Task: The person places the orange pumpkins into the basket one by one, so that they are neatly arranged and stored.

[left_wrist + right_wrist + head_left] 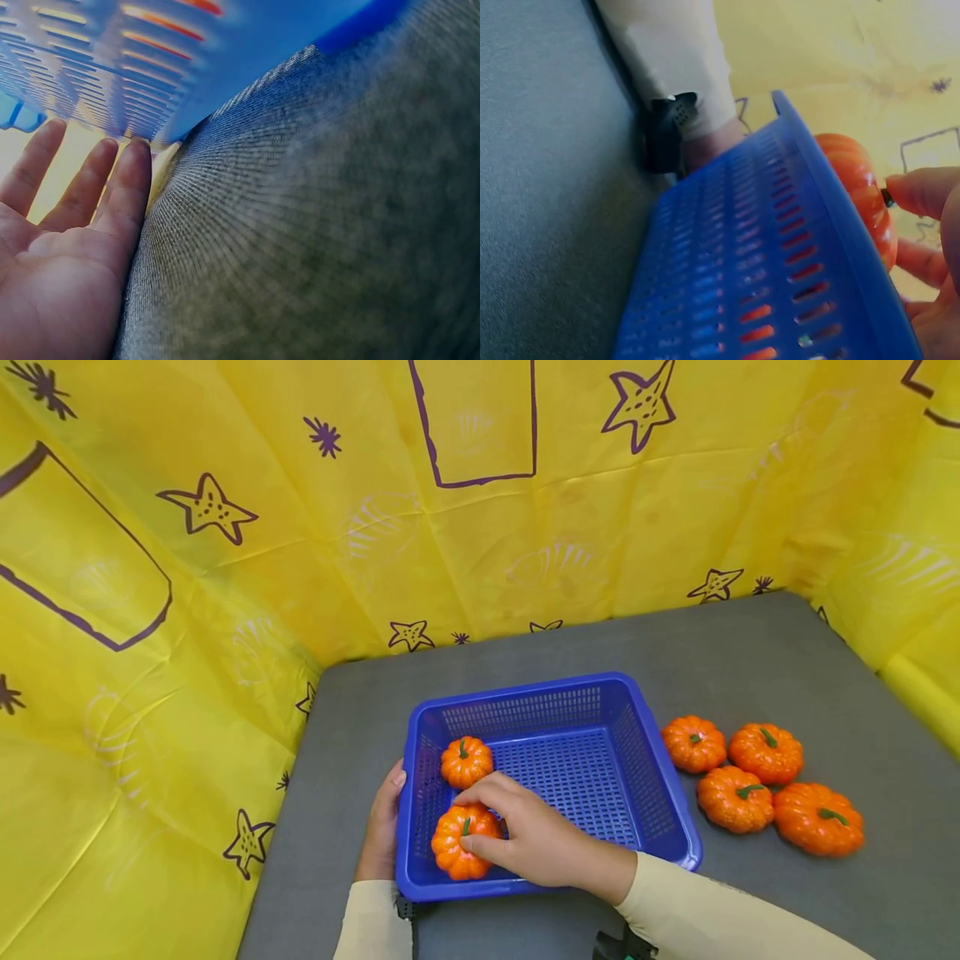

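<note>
My right hand [534, 837] reaches over the near rim of the blue basket [678, 802] and holds a pumpkin [452, 852] in the basket's near left corner, its thumb by the green stem. Behind that pumpkin, a second one [467, 763] lies against the left wall. Outside that wall, my left hand [386, 818] rests with its fingers against the basket; the left wrist view shows the fingers [88, 180] nearly straight, touching the slotted wall [112, 67]. In the right wrist view, the fingers of my right hand [922, 232] are around the orange pumpkin [855, 184] beyond the rim.
Four-sided grey table [720, 652] under the basket. To the right of the basket several orange pumpkins [765, 753] with green stems lie close together. A yellow cloth [480, 552] with dark starfish drawings hangs behind the table and at both sides.
</note>
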The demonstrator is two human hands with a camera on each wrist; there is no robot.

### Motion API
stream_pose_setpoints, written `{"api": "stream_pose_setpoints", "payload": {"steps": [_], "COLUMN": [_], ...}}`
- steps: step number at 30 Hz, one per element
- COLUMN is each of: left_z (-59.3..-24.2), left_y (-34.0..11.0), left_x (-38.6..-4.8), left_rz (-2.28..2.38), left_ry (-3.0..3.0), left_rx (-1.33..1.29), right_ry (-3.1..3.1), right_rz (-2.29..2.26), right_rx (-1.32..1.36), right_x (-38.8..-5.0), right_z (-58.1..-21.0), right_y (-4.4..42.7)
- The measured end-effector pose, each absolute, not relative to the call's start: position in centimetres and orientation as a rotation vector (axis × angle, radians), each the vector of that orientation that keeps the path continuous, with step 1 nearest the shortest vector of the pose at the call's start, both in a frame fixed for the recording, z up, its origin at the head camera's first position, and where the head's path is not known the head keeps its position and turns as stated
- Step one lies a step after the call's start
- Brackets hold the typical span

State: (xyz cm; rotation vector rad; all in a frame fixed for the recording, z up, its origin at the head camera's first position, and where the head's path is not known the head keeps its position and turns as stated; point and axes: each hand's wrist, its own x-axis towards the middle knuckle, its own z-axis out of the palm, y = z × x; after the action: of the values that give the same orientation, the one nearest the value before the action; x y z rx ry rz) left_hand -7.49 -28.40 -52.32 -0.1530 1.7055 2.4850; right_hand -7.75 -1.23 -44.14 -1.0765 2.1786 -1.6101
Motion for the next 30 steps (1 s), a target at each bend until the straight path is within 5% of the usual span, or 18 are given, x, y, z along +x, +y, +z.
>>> {"api": "stream_pose_setpoints", "payload": {"steps": [30], "left_z": [-52.3], "left_y": [-28.5], "left_x": [-7.5], "left_rz": [2.461], "left_ry": [1.756], "left_rx": [-0.193], "right_ry": [2.43], "right_rz": [-1.307], "right_rx": [-0.918], "right_x": [-7.4], "right_z": [-44.9], "right_y": [-3.4]}}
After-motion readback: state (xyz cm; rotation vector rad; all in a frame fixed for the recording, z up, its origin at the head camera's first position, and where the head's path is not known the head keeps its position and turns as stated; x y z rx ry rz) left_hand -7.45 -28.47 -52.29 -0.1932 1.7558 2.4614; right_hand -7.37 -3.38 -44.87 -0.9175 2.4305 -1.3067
